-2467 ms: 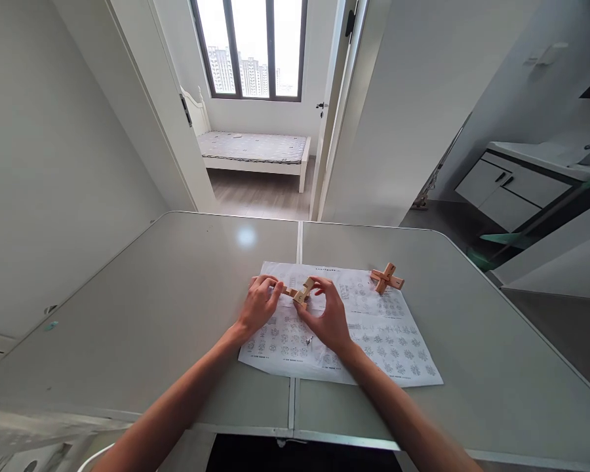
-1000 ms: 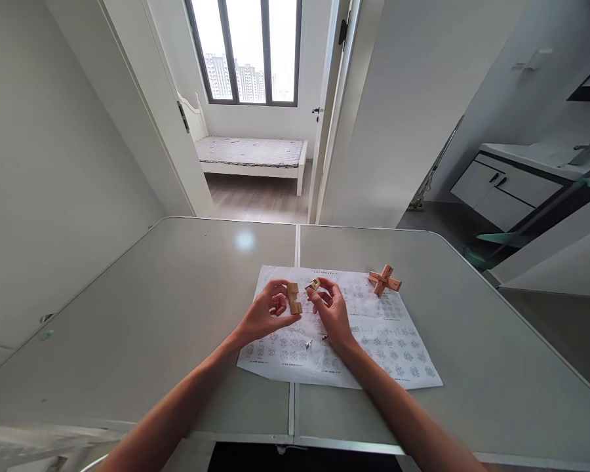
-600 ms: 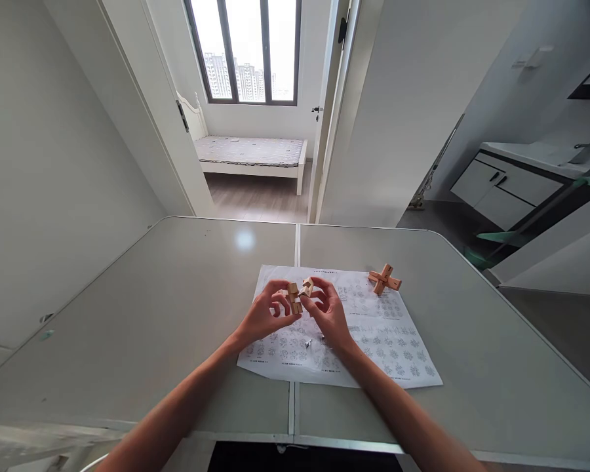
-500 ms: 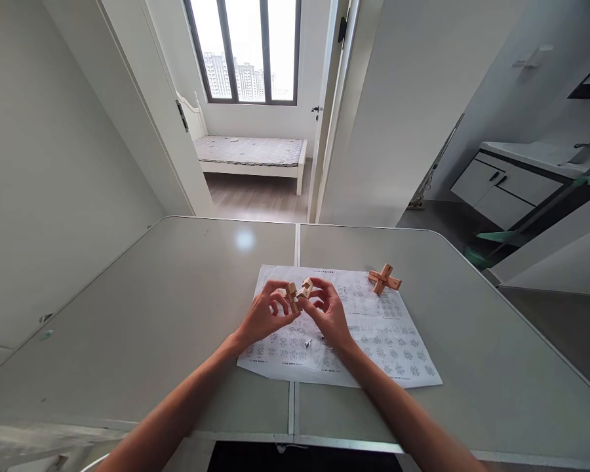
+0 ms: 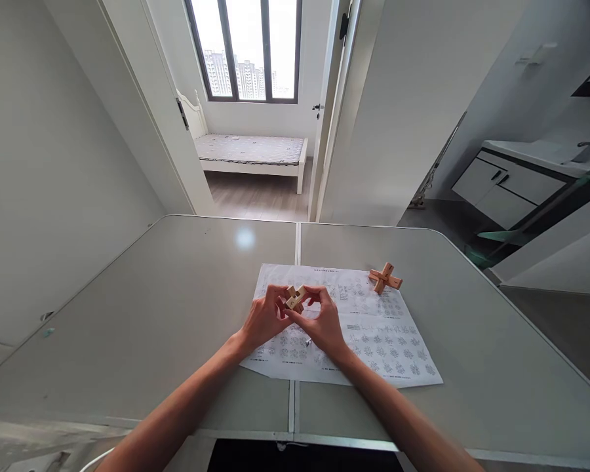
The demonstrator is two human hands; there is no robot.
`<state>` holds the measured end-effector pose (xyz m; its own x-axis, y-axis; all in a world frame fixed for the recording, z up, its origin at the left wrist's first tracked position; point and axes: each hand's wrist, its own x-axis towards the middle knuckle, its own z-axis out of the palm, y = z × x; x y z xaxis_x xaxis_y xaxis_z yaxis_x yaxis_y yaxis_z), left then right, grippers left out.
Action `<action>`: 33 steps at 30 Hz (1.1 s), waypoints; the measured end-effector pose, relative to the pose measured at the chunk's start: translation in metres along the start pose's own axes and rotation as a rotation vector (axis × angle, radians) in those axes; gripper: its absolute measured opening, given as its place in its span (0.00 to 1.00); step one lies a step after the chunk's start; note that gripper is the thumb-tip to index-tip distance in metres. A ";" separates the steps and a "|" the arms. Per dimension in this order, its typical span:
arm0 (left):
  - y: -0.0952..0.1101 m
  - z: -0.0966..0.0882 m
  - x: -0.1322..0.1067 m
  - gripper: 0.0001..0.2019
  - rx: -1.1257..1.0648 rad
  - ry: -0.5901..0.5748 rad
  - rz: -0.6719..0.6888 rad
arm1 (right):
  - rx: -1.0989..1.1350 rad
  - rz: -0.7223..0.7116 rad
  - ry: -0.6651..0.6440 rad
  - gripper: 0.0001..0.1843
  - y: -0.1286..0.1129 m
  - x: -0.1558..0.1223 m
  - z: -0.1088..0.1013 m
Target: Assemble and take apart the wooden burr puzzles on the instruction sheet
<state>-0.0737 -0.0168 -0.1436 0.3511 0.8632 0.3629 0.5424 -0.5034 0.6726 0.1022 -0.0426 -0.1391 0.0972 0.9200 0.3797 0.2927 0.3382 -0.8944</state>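
Notched wooden puzzle pieces meet between my two hands, above a printed sheet. My left hand is closed, pinching one piece from the left. From the right, my right hand grips another piece between thumb and fingers. The pieces touch or overlap, but my fingertips hide how they fit together. An assembled cross-shaped wooden puzzle lies on the sheet's upper right corner. Rows of small diagrams cover the paper.
The sheet rests on a grey table with a metal seam down its middle. A tiny shiny scrap is on the paper. Beyond the table stand a bed and, at right, a sink cabinet.
My hands have come together. The two wooden pieces, apart half a second ago, now touch or overlap between my fingers. The cross-shaped puzzle has stayed put.
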 end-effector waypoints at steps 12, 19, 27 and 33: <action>0.002 0.007 -0.005 0.23 -0.078 0.063 -0.032 | 0.038 0.043 0.001 0.31 0.000 -0.004 0.005; 0.008 0.011 -0.006 0.23 -0.181 0.083 -0.010 | 0.052 0.042 0.017 0.30 -0.002 -0.005 0.007; 0.012 0.009 -0.005 0.23 -0.184 0.072 0.009 | 0.052 0.044 0.000 0.30 -0.004 -0.004 0.004; 0.011 0.010 -0.005 0.23 -0.176 0.064 -0.013 | 0.066 0.051 -0.004 0.31 -0.002 -0.004 0.005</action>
<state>-0.0622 -0.0273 -0.1445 0.2930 0.8730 0.3899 0.4023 -0.4825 0.7780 0.0969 -0.0457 -0.1399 0.1064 0.9370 0.3326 0.2237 0.3033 -0.9263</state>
